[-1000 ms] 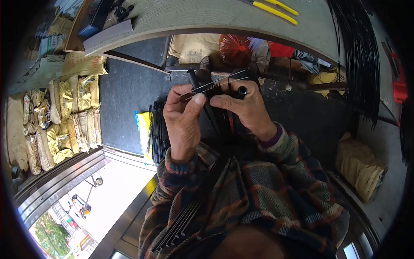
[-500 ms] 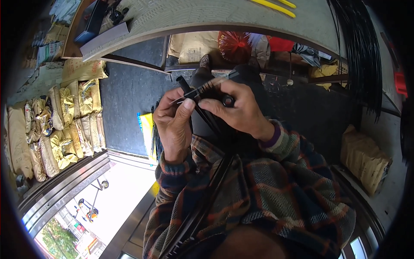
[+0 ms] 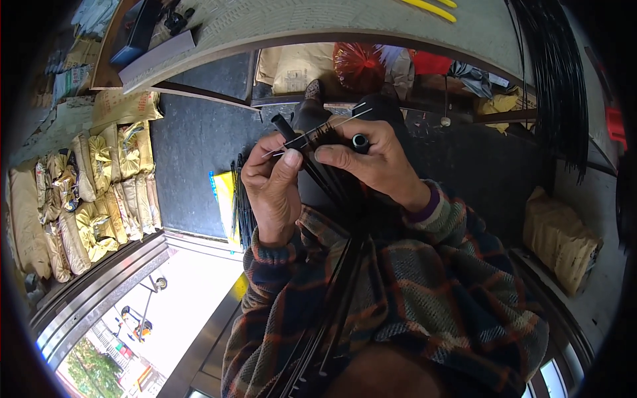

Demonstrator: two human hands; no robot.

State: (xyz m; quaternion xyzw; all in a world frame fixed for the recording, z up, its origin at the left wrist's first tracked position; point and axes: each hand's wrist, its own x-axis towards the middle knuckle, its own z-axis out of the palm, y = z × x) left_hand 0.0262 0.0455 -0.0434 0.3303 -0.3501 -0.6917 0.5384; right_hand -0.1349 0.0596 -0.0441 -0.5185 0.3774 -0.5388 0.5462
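fine pinch work, held up in mid-air

we judge the step in hand to be a close fingertip adjustment of the thin, straight, pale metal-looking wires (image 3: 335, 123) where they cross the slim black round tube (image 3: 284, 126). the left hand (image 3: 271, 187) is clamped on that tube, thumb and fingertips together where the wires pass. the right hand (image 3: 379, 167) is closed around a second black tube with a hollow round end (image 3: 360, 142), its thumb near the crossing. all of this sits between the 2 hands, above the dark-trousered legs (image 3: 310, 118) and in front of the bench with a worn grey top (image 3: 298, 26).

in our view the next move calls for a steady left pinch and a light right thumb, so the wires do not slip.

what stands in the way is the spread of long, thin black rods (image 3: 335, 285) running down over the plaid sleeved garment (image 3: 438, 292); they could snag. the fingers also hide the exact contact from us.

around us we see yellow tool handles (image 3: 431, 8) on the bench, a shiny red plastic bag (image 3: 358, 65) beneath it, and brown paper sacks (image 3: 20, 212) stacked at left.
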